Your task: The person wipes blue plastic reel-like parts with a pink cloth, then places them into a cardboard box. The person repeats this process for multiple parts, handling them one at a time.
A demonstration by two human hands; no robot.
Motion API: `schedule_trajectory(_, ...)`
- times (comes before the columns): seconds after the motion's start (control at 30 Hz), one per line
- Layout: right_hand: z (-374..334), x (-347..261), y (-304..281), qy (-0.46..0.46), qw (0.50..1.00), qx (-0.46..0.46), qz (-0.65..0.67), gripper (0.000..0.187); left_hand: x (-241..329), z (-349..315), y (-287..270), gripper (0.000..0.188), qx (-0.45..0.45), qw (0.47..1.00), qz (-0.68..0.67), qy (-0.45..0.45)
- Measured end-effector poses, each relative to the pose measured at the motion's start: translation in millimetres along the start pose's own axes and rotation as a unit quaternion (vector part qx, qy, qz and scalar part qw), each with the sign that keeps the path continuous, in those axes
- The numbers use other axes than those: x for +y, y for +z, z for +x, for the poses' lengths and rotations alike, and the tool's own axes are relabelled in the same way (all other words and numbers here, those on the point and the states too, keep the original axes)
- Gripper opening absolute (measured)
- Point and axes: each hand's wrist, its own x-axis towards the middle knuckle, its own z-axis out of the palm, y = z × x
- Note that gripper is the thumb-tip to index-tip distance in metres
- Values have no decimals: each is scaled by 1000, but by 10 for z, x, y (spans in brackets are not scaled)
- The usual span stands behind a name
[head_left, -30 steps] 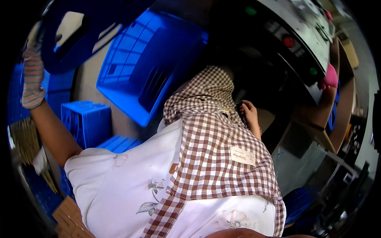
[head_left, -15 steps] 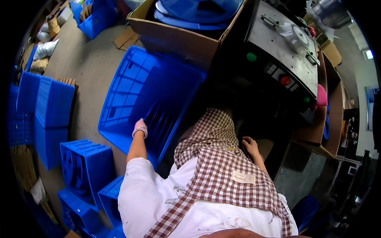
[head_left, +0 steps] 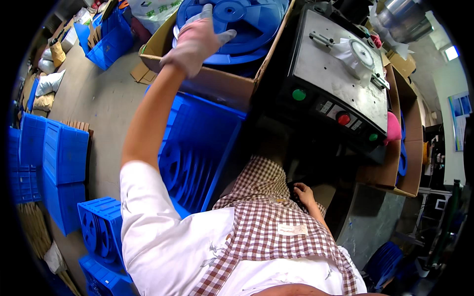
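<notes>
Left hand point(head_left: 195, 43), gloved, fingers spread, gripping nothing visible: you are moving it from the crate point(head_left: 205, 111) to the blue reel point(head_left: 231, 14) lying in the carton point(head_left: 219, 88), bringing that reel within reach, while your right hand point(head_left: 304, 193) is resting half-curled by the apron point(head_left: 281, 244), its grip untellable.

Push-button machine point(head_left: 323, 66), blue crates point(head_left: 64, 154), boxed reels point(head_left: 254, 17) — this is a workshop.

A round blue reel point(head_left: 238, 15), its hub and broad spokes showing, lies face up at the top centre of the frame, left part covered; another blue reel point(head_left: 233, 59) shows beneath.
</notes>
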Motion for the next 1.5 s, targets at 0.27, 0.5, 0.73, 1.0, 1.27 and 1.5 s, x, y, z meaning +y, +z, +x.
schedule_trajectory(0.27, -320, -333, 213, -51, 997, 45, 24, 27, -536, 1215, 141, 118, -151, 964, 199, -88)
schedule_trajectory(0.5, -658, -527, 301, -63, 991, 71, -99, 28, -821, 1225, 126, 96, -162, 964, 199, -73)
schedule_trajectory(0.73, -736, -1728, -43, -215, 969, 37, 118, 28, -817, 829, -238, 105, 5, 991, 137, -2)
schedule_trajectory(1.0, -1130, -3728, -134, -467, 786, -132, 382, 72, 329, -860, -1071, 115, 85, 965, 12, 248)
schedule_trajectory(1.27, -1412, -3434, -337, -428, 793, -95, 424, 49, 881, -1576, -397, 117, -10, 964, -82, 251)
schedule_trajectory(1.5, -1762, -3097, -543, -470, 818, -45, 329, 60, 1345, -1985, -341, 103, -66, 958, -108, 258)
